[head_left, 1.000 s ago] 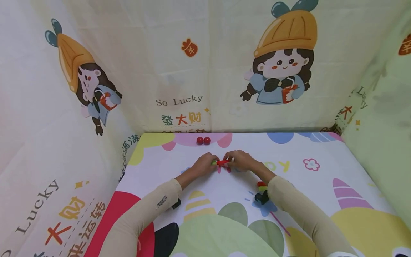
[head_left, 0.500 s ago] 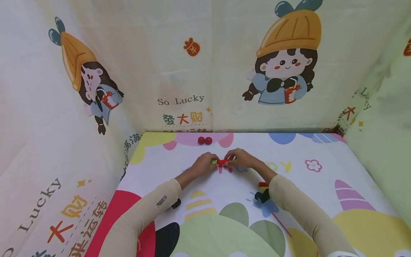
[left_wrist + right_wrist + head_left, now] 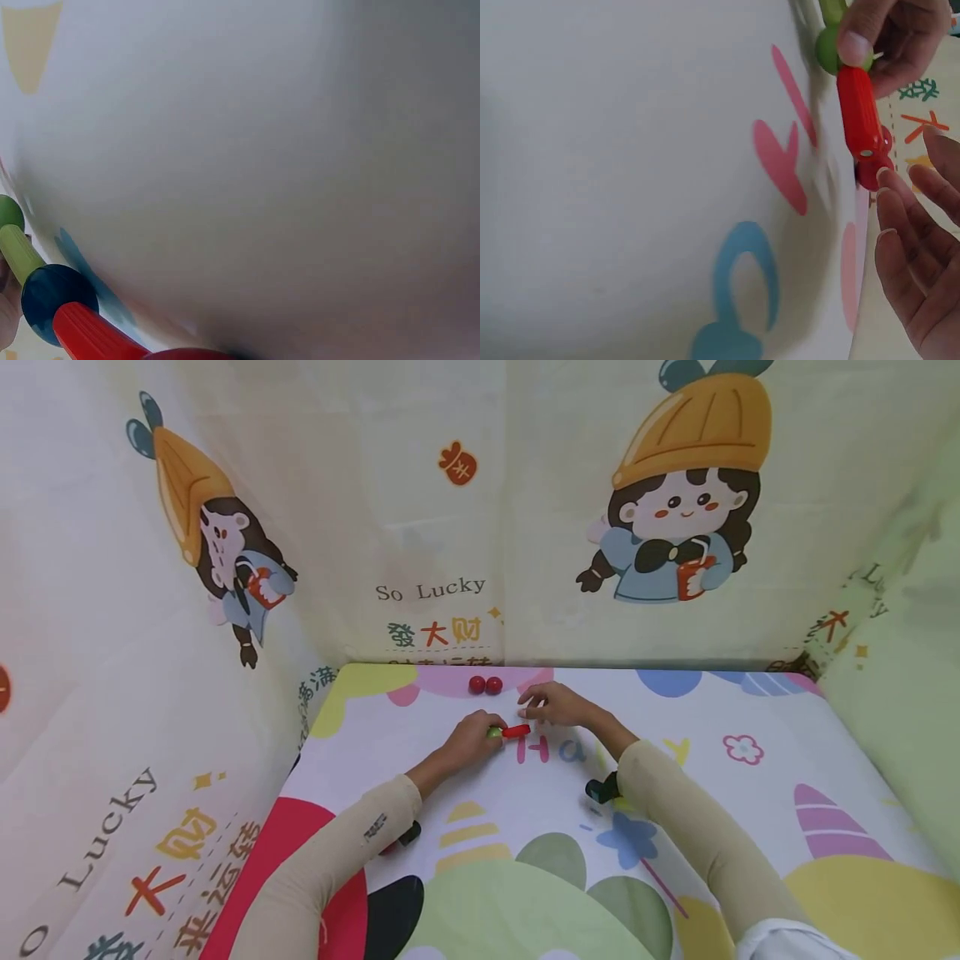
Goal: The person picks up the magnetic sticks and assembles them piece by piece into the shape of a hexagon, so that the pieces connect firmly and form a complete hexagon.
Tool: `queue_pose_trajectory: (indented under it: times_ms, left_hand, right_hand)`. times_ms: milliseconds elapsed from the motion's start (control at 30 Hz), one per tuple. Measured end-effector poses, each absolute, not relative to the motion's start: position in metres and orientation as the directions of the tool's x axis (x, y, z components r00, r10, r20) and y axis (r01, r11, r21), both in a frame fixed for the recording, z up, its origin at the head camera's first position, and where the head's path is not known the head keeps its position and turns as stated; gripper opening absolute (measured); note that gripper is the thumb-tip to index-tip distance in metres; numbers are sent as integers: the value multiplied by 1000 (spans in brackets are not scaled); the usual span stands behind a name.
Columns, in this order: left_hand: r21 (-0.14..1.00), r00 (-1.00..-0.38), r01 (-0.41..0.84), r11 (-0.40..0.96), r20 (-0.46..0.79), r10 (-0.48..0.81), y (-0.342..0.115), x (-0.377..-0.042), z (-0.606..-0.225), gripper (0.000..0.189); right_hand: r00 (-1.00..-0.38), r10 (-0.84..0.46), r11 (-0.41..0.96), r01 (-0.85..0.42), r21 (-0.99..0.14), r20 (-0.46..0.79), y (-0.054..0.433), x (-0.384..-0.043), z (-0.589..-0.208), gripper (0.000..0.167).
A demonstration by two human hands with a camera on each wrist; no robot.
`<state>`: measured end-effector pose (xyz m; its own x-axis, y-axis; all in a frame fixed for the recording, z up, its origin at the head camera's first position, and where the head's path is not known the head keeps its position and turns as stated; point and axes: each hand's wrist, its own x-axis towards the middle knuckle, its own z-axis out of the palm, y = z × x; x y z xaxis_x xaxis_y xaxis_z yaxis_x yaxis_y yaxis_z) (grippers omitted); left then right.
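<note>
Two grips over the patterned surface (image 3: 675,714), only one loaded. Left grip (image 3: 471,737) pinches a green ball (image 3: 494,732), thumb against it; a red rod (image 3: 516,731) sticks out of the ball to the right. Rod's long axis roughly left to right, free end angled slightly far. Right grip (image 3: 558,704) holds nothing, fingers loosely bent, just right and a bit far of that free end, not touching; it's the nearer grip to it. Rod direction plus that small gap look like the relation that counts. Left wrist view: dark blue ball (image 3: 58,304) between a pale green rod (image 3: 21,251) and a second red rod (image 3: 94,334), probably same assembly. Two red balls (image 3: 477,685) side by side near the far edge.
</note>
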<state>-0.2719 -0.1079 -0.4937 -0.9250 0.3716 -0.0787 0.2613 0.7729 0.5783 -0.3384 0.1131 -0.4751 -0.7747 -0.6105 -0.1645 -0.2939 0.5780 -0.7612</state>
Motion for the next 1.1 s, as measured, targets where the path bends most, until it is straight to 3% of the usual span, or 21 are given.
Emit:
queue_pose_trajectory:
  times_ms: [200,333,533,1100]
  left_hand:
    - [581,-929,233,780,-104,355,-111,-273,-494,26]
    - [589,-928,217,778,-124,352,-111,-272,-493,27]
    - [580,-929,216,786,-125,348,-110,-270,-493,26]
    - [564,-928,236,791,-110,356,-111,-272,-497,26]
  right_hand:
    - [-799,-595,561,-337,-757,-86,96,-361,-469,37]
    - [-805,-591,601,-396,-694,-53,83,-375,-471,36]
    - [-826,-553,696,-385,-606,-111,67,-383,-473,41]
    - [-854,-491,735,-299,-608,-172,49,-387,-475,50]
